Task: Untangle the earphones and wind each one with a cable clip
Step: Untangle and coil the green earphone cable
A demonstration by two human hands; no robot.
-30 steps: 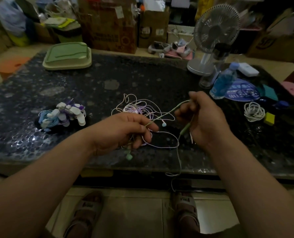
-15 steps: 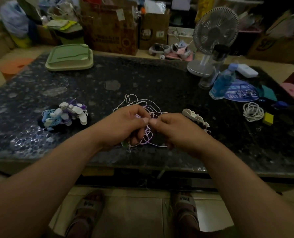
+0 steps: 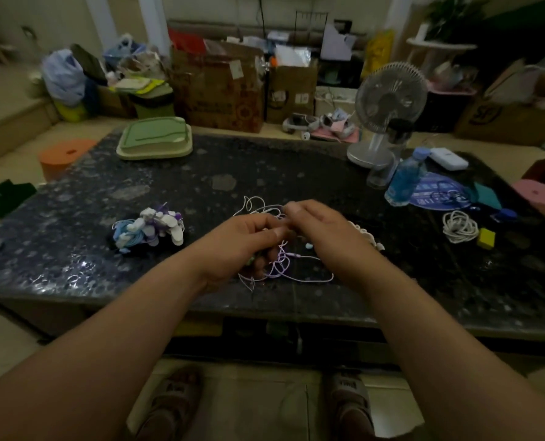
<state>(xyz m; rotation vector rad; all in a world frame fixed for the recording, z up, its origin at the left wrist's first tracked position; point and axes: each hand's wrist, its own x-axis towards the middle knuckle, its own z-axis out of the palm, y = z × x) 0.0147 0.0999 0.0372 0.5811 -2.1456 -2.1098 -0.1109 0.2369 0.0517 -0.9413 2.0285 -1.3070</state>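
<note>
A tangle of thin white and lilac earphone cables [image 3: 280,265] lies on the dark speckled table [image 3: 296,173], near its front edge. My left hand [image 3: 242,240] grips part of the tangle, fingers curled around the cords. Close beside it, my right hand [image 3: 318,227] pinches a cord at the top of the tangle. A small earbud [image 3: 309,246] shows between the hands. A pile of white, blue and purple cable clips with wound earphones [image 3: 150,229] sits to the left. White clips [image 3: 366,233] peek out behind my right wrist.
A coiled white cable [image 3: 460,226] and a yellow block [image 3: 486,238] lie at the right. A blue bottle [image 3: 406,176], a desk fan [image 3: 388,106] and a green tray [image 3: 155,143] stand further back. Boxes and bags crowd the floor behind the table.
My right hand, which held a green cord stretched out to the right, has come in to meet my left hand over the tangle. The view has tilted upward.
</note>
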